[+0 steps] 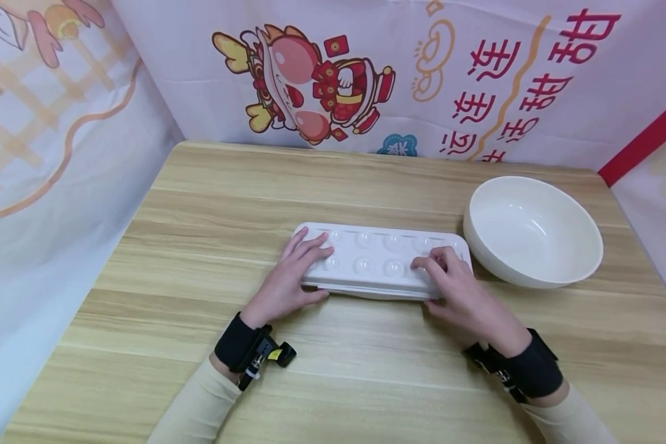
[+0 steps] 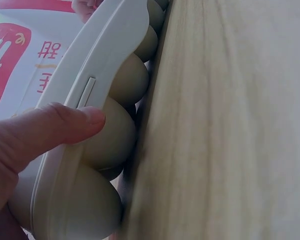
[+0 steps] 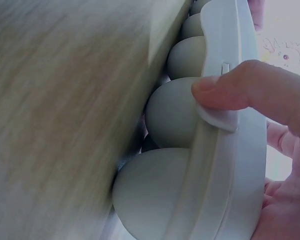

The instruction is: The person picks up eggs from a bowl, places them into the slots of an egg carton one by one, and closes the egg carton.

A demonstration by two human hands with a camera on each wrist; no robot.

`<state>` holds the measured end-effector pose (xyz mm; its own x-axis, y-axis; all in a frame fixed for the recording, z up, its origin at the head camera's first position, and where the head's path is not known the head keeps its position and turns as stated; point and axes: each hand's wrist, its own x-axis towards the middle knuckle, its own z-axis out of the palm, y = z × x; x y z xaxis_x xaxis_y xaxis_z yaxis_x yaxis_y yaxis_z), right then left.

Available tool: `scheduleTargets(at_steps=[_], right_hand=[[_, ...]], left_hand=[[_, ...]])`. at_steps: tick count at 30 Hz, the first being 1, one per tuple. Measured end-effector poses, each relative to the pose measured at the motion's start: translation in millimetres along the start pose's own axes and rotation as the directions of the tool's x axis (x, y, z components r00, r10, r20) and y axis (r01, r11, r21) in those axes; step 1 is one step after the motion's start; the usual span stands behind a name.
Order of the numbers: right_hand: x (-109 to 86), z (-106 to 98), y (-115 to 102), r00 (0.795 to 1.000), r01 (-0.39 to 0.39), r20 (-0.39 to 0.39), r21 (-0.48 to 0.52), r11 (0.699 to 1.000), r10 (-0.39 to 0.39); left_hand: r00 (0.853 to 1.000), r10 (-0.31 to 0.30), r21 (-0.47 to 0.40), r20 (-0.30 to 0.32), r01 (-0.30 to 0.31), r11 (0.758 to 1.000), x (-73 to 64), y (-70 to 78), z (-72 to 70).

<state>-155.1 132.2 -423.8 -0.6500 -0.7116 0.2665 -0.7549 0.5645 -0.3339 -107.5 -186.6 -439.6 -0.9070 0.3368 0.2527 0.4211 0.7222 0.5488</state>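
A white plastic egg box (image 1: 377, 259) lies long side toward me on the wooden table, its lid on top with two rows of round bumps. My left hand (image 1: 288, 277) holds its left end, fingers spread over the lid and thumb (image 2: 85, 122) pressed on the front rim. At the other end my right hand (image 1: 460, 290) grips it, fingers bent on the lid and thumb (image 3: 220, 93) against the front clasp. Both wrist views show rounded egg-shaped cups (image 3: 177, 112) under the rim, close to the tabletop. The inside is hidden.
A large cream bowl (image 1: 533, 231) stands just right of the egg box, near its right end. Nothing shows inside it. Behind the wooden table (image 1: 227, 203) hangs a printed cloth (image 1: 399, 74), and another cloth covers the left side.
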Motion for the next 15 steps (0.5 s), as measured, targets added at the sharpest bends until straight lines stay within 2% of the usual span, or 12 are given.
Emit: scheduleTargets(at_steps=[8, 12, 15], right_hand=[[3.6, 0, -1, 0.999, -0.040, 0.022, 0.031, 0.999, 0.040], [4.4, -4, 0, 0.999, -0.040, 0.012, 0.048, 0.998, 0.039], [7.8, -10, 0, 1.000, -0.026, -0.004, 0.005, 1.000, 0.026]], left_hand=[[1.000, 0.006, 0.022, 0.023, -0.007, 1.000, 7.9, -7.1, -2.3], [0.998, -0.003, 0.065, 0.059, -0.001, 0.998, 12.5, -5.0, -4.8], [0.999, 0.000, 0.108, 0.052, -0.005, 0.994, 17.4, -1.1, -7.3]])
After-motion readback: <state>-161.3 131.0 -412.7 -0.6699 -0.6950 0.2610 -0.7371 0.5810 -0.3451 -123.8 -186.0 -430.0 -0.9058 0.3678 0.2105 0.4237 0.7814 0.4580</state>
